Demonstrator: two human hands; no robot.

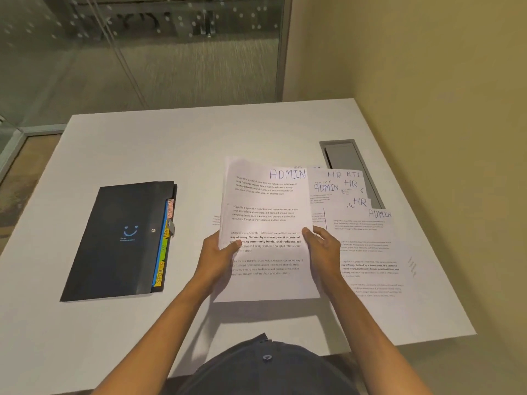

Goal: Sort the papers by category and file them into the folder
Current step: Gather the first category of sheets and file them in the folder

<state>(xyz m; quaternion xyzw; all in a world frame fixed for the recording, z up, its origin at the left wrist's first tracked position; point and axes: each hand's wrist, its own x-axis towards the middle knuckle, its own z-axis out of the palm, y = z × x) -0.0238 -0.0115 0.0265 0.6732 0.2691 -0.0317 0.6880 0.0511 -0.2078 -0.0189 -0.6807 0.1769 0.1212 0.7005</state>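
The left hand (218, 253) and right hand (323, 246) each pinch a side of an ADMIN sheet (266, 223) above the worktop (171, 143). More papers (368, 240) lie fanned to its right; the black folder (119, 240) lies closed at left.

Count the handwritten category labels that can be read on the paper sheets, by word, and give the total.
ADMIN: 3, on the held white sheet, a sheet behind it and the front sheet on the white table
HR: 3
Total: 6
Other labels are partly hidden.
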